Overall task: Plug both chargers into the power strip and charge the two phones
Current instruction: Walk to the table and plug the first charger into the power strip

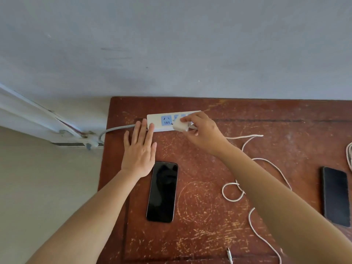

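Note:
A white power strip (155, 119) with blue sockets lies at the back of the worn brown table (266, 115). My right hand (202, 130) grips a white charger block (180, 127) held tilted over the strip's sockets. Its white cable (266, 161) loops across the table, and the plug end (229, 254) lies at the near edge. My left hand (140, 149) lies flat with fingers spread, its fingertips on the strip's left end. One black phone (162, 191) rests face up below that hand. A second black phone (336, 195) lies at the right.
The strip's grey cord (114, 129) runs off the table's left edge toward a white fitting (83, 136) by the wall. Part of another white cable (349, 155) shows at the right border. A grey wall (171, 44) stands right behind the table.

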Action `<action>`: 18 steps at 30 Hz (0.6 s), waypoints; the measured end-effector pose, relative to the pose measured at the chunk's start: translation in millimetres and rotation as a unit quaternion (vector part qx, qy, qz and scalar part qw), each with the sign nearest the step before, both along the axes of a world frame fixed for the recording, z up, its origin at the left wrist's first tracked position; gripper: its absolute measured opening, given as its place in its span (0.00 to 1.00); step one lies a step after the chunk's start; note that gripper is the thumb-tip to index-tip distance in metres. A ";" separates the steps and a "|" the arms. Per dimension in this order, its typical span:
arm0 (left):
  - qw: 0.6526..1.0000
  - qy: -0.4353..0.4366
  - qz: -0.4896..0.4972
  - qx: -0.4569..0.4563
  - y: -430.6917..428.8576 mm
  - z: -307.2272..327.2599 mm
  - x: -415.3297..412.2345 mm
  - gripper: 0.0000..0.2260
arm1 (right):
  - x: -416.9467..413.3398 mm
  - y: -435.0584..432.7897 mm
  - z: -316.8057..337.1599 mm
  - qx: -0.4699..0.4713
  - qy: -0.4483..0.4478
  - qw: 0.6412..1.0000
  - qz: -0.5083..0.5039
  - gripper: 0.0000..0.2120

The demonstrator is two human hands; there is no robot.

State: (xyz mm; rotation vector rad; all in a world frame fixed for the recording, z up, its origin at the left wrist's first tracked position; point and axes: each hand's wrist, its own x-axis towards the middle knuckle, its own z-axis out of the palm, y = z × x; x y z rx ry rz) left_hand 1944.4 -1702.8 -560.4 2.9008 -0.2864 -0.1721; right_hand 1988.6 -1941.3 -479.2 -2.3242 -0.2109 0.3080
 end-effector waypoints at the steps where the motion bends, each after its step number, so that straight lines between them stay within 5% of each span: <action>1: 1.000 -0.001 0.000 -0.004 0.5 -1.0 -0.1 0.27 | 2.3 1.5 -0.3 -0.005 -0.004 1.000 0.007 0.16; 12: 0.999 -0.018 0.016 -0.025 1.8 -8.6 -1.4 0.28 | 38.0 6.9 22.3 -0.118 -0.028 0.980 0.158 0.19; 18: 0.999 -0.035 0.023 -0.027 2.4 -12.8 -1.3 0.28 | 66.2 1.6 24.1 -0.105 -0.020 0.976 0.189 0.15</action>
